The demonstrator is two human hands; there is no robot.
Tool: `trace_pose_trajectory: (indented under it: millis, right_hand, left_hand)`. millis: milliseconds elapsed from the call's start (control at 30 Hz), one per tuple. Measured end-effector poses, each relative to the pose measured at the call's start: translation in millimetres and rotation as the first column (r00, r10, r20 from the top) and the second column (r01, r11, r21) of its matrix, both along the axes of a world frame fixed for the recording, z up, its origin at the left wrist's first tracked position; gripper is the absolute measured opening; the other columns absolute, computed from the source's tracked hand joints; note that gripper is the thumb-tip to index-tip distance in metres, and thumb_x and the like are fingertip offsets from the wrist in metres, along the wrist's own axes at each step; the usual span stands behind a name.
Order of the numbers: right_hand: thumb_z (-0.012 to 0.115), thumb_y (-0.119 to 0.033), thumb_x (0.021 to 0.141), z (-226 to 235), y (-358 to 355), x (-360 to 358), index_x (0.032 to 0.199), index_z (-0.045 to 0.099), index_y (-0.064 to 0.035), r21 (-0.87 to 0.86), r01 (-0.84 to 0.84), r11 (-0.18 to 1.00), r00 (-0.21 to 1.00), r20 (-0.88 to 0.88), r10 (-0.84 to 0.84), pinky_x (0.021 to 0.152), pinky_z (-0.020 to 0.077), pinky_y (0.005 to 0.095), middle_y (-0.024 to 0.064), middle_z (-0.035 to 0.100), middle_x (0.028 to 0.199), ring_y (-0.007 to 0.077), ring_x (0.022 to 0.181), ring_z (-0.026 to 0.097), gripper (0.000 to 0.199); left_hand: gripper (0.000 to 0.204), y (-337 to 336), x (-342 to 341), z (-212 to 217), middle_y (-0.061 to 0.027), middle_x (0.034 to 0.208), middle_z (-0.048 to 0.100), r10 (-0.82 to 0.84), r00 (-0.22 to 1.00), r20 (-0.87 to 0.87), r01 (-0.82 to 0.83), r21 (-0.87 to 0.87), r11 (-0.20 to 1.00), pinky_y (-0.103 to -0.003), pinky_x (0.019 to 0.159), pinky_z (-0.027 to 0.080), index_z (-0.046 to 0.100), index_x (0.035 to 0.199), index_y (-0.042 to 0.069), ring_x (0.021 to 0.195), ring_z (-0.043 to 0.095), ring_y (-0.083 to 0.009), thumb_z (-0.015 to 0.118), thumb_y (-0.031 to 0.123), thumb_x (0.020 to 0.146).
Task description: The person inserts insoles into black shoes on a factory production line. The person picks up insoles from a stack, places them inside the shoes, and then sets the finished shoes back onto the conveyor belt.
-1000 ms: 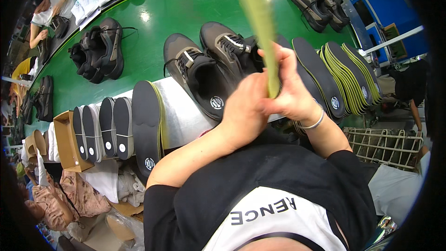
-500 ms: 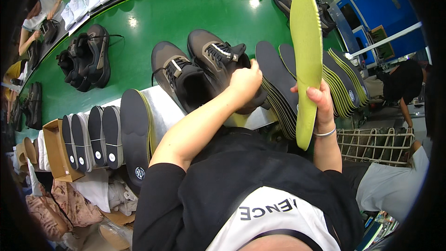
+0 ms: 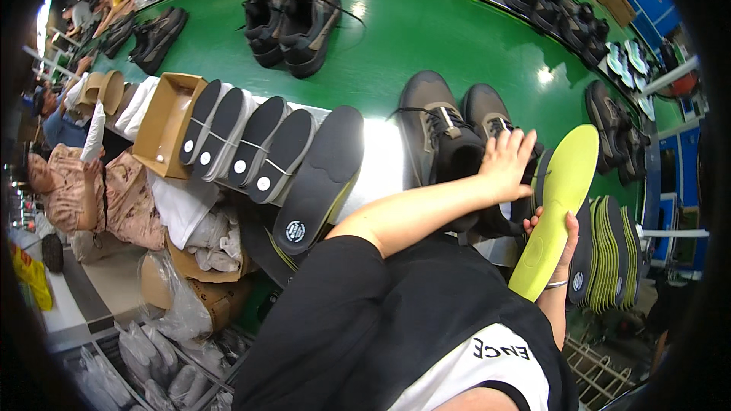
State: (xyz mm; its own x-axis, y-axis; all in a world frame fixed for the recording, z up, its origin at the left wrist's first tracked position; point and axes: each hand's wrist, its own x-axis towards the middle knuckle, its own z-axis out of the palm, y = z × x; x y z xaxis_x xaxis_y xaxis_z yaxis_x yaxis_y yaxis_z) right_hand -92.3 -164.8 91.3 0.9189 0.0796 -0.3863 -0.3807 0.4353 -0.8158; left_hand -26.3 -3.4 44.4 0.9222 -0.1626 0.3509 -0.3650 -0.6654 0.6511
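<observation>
My right hand [image 3: 565, 253] grips a yellow-green insole [image 3: 567, 183] by its lower half, thumb on the face toward me, the sole tilted up to the right. My left hand [image 3: 504, 164] is stretched flat with fingers spread, over the opening of a dark brown and black lace-up shoe [image 3: 485, 106]; whether it presses on the shoe I cannot tell. That shoe's mate [image 3: 426, 95] stands just left, toe pointing away, its opening bare to view. My hand and the insole hide part of the right shoe.
Stacked black-and-green insoles [image 3: 605, 247] lie at the right. Left of the shoes are a large dark insole [image 3: 327, 152], several banded insole bundles [image 3: 259, 137] and a cardboard box [image 3: 164, 125]. Another shoe pair [image 3: 304, 27] stands on the green table [image 3: 381, 38]. A person [image 3: 114, 190] works at left.
The view has swung left. My left hand, earlier with bent fingers at the right shoe's collar, now has them spread above it. The insole has come closer to that shoe and tilts more.
</observation>
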Motion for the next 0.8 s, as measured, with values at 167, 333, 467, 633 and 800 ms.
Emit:
trace_pose_trajectory:
  millis: [167, 333, 467, 633, 800]
  right_hand:
    - [0.049, -0.043, 0.078, -5, -3, 5, 0.097, 0.051, 0.0038, 0.106, 0.058, 0.993, 0.990, -0.136, -0.043, 0.077, 0.0482, 0.0381, 0.0126, 0.057, 0.081, 0.0208, 0.069, 0.058, 0.050]
    - [0.052, -0.035, 0.078, -7, -2, 9, 0.098, 0.051, 0.0029, 0.127, 0.069, 0.990, 0.988, -0.148, -0.050, 0.079, 0.0477, 0.0396, 0.0141, 0.058, 0.083, 0.0223, 0.070, 0.059, 0.042]
    - [0.054, -0.036, 0.077, 0, 1, 8, 0.094, 0.052, 0.0014, 0.099, 0.075, 0.992, 0.990, -0.127, -0.062, 0.075, 0.0498, 0.0370, 0.0114, 0.056, 0.077, 0.0197, 0.068, 0.058, 0.041]
    - [0.055, -0.038, 0.075, 0, 1, 6, 0.096, 0.051, 0.0027, 0.071, 0.058, 0.996, 0.991, -0.126, -0.049, 0.076, 0.0489, 0.0372, 0.0113, 0.056, 0.079, 0.0193, 0.070, 0.058, 0.046]
    - [0.055, -0.038, 0.075, 0, 1, 7, 0.096, 0.051, 0.0028, 0.092, 0.046, 0.995, 0.992, -0.120, -0.035, 0.076, 0.0488, 0.0374, 0.0115, 0.056, 0.080, 0.0193, 0.070, 0.058, 0.046]
  left_hand:
    - [0.054, -15, 15, -30, -0.0165, 0.106, 0.045, 0.041, 0.976, 0.213, -0.078, 0.165, 0.983, -0.039, 0.084, 0.034, 0.037, 0.118, -0.002, 0.100, 0.043, -0.0299, 0.051, 0.007, 0.067]
    - [0.039, 18, 32, 10, -0.0224, 0.080, 0.058, -0.083, 0.991, -0.106, 0.081, -0.020, 0.997, -0.046, 0.064, 0.045, 0.036, 0.113, -0.001, 0.073, 0.057, -0.0383, 0.051, 0.011, 0.079]
    - [0.023, 29, 62, -9, -0.0215, 0.086, 0.060, -0.016, 0.969, -0.247, -0.041, -0.224, 0.974, -0.037, 0.071, 0.046, 0.056, 0.093, 0.001, 0.083, 0.059, -0.0332, 0.060, 0.019, 0.079]
    - [0.020, 41, 82, -23, -0.0031, 0.078, 0.059, -0.284, 0.826, -0.488, 0.050, -0.437, 0.898, -0.022, 0.065, 0.042, 0.058, 0.095, -0.002, 0.071, 0.051, -0.0077, 0.059, 0.011, 0.080]
    - [0.019, 43, 79, -27, -0.0086, 0.077, 0.063, -0.299, 0.831, -0.470, 0.009, -0.526, 0.851, -0.026, 0.067, 0.045, 0.061, 0.091, -0.001, 0.071, 0.057, -0.0129, 0.061, 0.012, 0.077]
